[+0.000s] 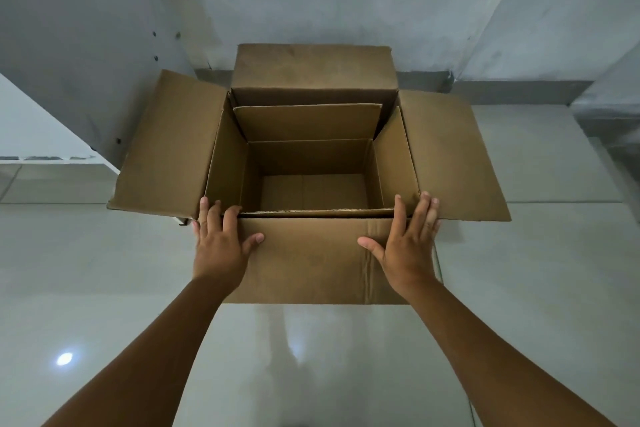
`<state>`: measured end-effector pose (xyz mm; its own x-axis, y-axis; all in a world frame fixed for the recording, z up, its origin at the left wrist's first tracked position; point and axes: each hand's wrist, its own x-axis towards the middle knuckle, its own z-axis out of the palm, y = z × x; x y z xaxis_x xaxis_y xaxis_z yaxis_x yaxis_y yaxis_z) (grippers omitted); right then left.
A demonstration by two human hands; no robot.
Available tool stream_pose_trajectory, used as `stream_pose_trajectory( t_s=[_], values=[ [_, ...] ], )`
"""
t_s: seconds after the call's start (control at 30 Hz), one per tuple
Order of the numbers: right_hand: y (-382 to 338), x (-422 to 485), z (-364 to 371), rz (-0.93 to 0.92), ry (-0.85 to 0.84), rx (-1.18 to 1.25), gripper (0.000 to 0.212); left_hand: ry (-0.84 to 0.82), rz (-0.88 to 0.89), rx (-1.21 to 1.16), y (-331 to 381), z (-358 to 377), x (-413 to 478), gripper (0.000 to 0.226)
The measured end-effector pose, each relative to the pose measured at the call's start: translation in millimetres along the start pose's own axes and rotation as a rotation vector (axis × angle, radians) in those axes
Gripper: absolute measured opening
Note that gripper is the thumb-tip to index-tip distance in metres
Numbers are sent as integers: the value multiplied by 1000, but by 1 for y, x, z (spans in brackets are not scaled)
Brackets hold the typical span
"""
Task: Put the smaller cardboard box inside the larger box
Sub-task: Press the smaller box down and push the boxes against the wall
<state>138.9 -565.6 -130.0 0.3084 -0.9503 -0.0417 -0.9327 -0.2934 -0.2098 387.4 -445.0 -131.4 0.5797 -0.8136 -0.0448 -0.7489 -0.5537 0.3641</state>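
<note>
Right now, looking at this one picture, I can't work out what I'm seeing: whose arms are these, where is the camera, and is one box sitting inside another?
There is no machine here: these are a person's two bare arms. The single picture comes from a wide-angle camera worn on the person's head, looking forward and down, so the arms reach in from the bottom edge.

On the glossy pale tiled floor stands a large brown cardboard box with all four flaps folded outward. Inside it sits a smaller brown cardboard box, also open on top and empty.

The left hand and the right hand lie flat with fingers spread on the large box's near flap, fingertips at the rim. Neither grips anything. Grey walls rise behind.
</note>
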Motion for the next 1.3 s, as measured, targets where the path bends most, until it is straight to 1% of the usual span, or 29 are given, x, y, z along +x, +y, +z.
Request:
stream_pose_trajectory(
  t_s=[0.17, 0.3, 0.4, 0.5, 0.57, 0.6, 0.7, 0.77, 0.8, 0.83, 0.9, 0.93, 1.0, 1.13, 1.3],
  values=[
    [-29, 39, 8, 22, 73, 29, 96, 9, 38, 13, -13, -6, 57, 58],
    [-50, 74, 13, 21, 100, 31, 96, 7, 54, 13, -22, -10, 101, 58],
    [-60, 95, 21, 11, 129, 25, 95, 68, 66, 31, -30, -5, 124, 56],
    [-62, 109, 26, -21, 181, 22, 95, 145, 86, -11, -35, 3, 134, 56],
    [-60, 111, 29, -34, 192, 13, 99, 211, 89, -116, -37, 8, 132, 60],
    [-59, 111, 30, -39, 200, 6, 103, 260, 68, -202, -37, 10, 130, 66],
    [-59, 112, 31, -57, 216, 31, 112, 414, -58, -472, -38, 9, 127, 93],
    [-58, 112, 34, -62, 241, 20, 113, 485, -70, -545, -36, 8, 130, 104],
    [-58, 113, 34, -59, 245, 0, 114, 511, -104, -586, -36, 6, 136, 106],
    [-58, 111, 34, -53, 238, -17, 115, 519, -175, -649, -36, 3, 140, 107],
    [-56, 108, 34, -47, 233, -42, 117, 484, -324, -811, -38, -4, 149, 106],
    [-55, 106, 33, -45, 229, -53, 117, 453, -340, -864, -40, -6, 151, 104],
    [-55, 105, 29, -43, 218, -71, 117, 417, -295, -853, -41, -10, 154, 96],
    [-51, 112, 15, -61, 240, -186, 108, 477, -205, -742, -42, -16, 155, 83],
    [-46, 124, 22, -133, 182, -92, 119, 495, -180, -687, -52, -21, 153, 81]
  ],
)
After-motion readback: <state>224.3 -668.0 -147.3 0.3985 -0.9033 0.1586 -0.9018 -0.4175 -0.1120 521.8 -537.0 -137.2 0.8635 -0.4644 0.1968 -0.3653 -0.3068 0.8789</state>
